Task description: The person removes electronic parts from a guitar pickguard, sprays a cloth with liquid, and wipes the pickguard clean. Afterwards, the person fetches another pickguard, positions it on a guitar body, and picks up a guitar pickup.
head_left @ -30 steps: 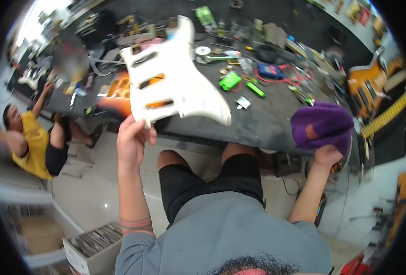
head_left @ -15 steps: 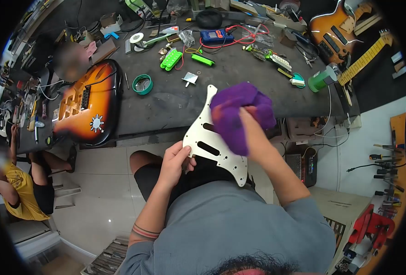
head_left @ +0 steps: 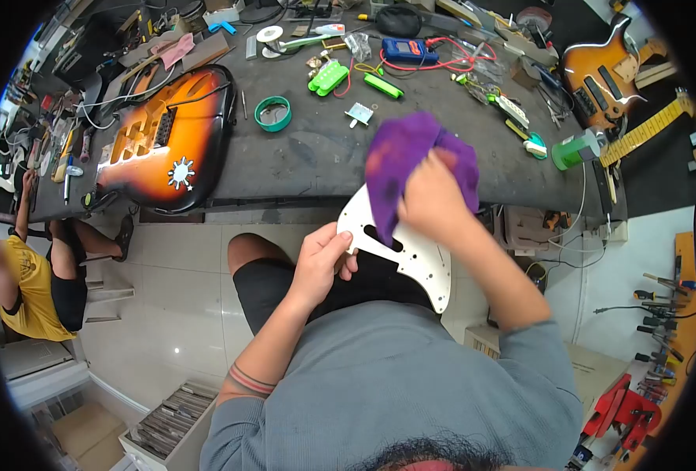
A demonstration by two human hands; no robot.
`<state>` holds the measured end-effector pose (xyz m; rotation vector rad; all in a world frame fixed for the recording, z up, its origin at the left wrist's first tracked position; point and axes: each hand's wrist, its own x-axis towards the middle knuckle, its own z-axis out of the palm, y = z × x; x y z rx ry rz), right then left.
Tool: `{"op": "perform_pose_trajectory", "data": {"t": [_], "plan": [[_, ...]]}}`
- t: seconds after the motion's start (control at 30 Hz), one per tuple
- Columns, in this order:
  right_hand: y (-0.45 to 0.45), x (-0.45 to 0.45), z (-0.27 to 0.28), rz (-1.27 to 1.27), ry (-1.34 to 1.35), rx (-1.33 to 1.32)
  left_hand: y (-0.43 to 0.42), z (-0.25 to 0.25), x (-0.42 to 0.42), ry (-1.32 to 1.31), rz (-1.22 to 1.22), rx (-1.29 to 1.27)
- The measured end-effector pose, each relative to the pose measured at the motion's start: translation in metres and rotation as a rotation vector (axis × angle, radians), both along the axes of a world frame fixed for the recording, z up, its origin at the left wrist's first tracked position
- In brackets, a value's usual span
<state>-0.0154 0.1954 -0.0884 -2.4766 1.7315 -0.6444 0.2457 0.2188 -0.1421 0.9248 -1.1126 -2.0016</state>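
A white guitar pickguard (head_left: pixel 422 272) with slots and screw holes is held over my lap at the bench's front edge. My left hand (head_left: pixel 323 257) pinches its left edge, thumb on the upper face. Bunched in my right hand (head_left: pixel 436 196) is a purple cloth (head_left: pixel 401 149), which lies over the upper part of the pickguard and hides it. Just beyond the cloth, a small metal switch-like part (head_left: pixel 359 115) rests on the bench.
On the dark bench (head_left: pixel 285 169) lie a sunburst guitar body (head_left: pixel 199 118), a green tape ring (head_left: pixel 273 114), green pickups (head_left: pixel 329 78) and a blue multimeter (head_left: pixel 409 51). A green jar (head_left: pixel 571 151) stands at right. A person in a yellow shirt (head_left: pixel 38 290) sits at far left.
My right hand has shifted the cloth over the pickguard, covering its upper end. The head view has turned slightly, so the bench items appear farther right. My left hand keeps its grip.
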Motion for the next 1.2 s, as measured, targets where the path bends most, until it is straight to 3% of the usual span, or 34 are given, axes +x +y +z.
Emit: {"op": "perform_pose_trajectory", "data": {"t": [0.03,0.1,0.2,0.37,0.5,0.57,0.73,0.87,0.9,0.97,1.1,1.2], "plan": [[-0.015,-0.001,0.003,-0.09,-0.029,0.022,0.003,0.001,0.0,0.002,-0.003,0.005],[-0.009,0.008,0.006,-0.02,-0.048,-0.154,0.001,0.003,0.0,0.015,0.004,-0.009],[0.041,0.029,0.014,-0.029,-0.038,-0.1,0.0,0.002,-0.001,0.016,0.018,0.021],[0.004,0.013,-0.008,-0.047,0.131,-0.132,-0.003,-0.005,0.0,0.004,-0.022,-0.025],[-0.021,0.007,-0.002,-0.1,0.212,0.018,-0.003,-0.006,0.0,-0.002,-0.029,-0.029],[-0.001,0.009,0.004,0.023,0.029,-0.16,-0.004,-0.01,-0.002,0.04,0.001,-0.024],[-0.005,-0.002,0.007,0.071,0.011,-0.048,-0.003,0.003,-0.01,0.127,0.069,0.016],[0.021,0.032,0.013,0.097,-0.221,0.117,-0.006,0.008,-0.014,0.269,0.125,0.1],[0.035,0.041,0.011,0.224,-0.173,0.006,-0.004,0.006,-0.014,0.285,0.14,0.13],[0.053,0.035,0.007,0.293,0.011,0.089,-0.006,-0.007,-0.009,0.216,0.117,0.114],[0.018,0.02,0.011,0.094,0.045,-0.088,-0.003,0.008,-0.011,0.228,0.107,0.096],[0.008,0.031,0.004,0.155,-0.036,-0.009,-0.004,0.01,-0.012,0.229,0.117,0.08]]}}
